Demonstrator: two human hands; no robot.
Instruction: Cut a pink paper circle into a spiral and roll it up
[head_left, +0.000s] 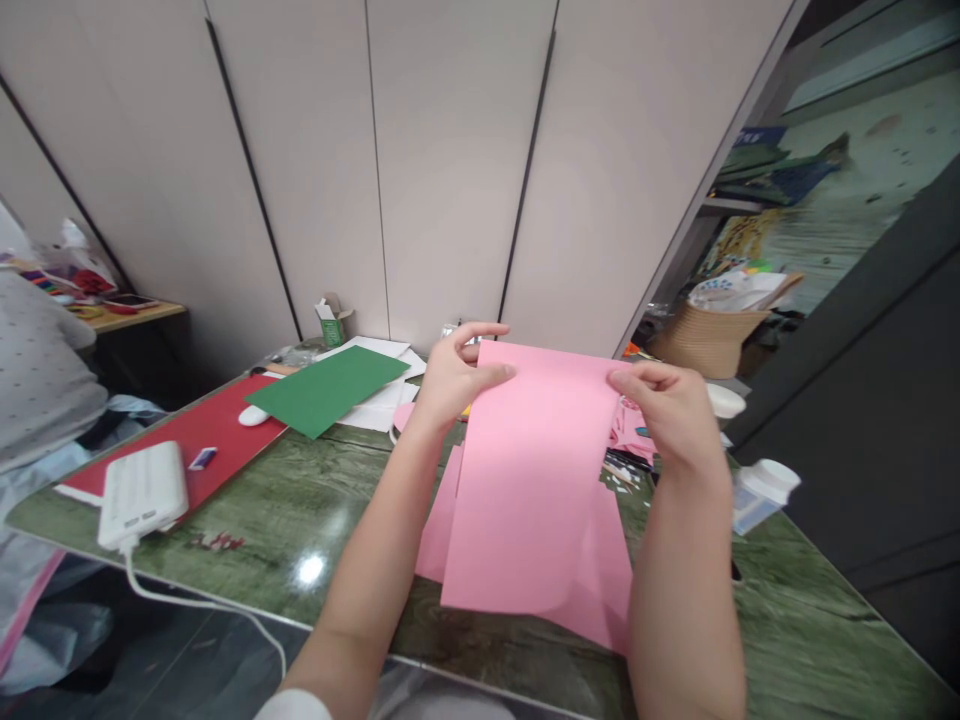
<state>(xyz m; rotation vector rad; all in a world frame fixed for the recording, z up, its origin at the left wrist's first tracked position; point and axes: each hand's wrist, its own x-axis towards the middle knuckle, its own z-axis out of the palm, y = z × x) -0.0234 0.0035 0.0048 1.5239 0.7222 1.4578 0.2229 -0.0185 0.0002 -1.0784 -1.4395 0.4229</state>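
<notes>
My left hand (459,378) and right hand (671,410) pinch a smooth pink sheet (525,480) by its top corners. It hangs, softly bent, over more pink paper (613,570) on the shiny, streaky green bench (262,515).

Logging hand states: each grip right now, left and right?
Left hand: holding the raised pink sheet near its upper left corner.
Right hand: holding the same sheet at its upper right corner.
</notes>
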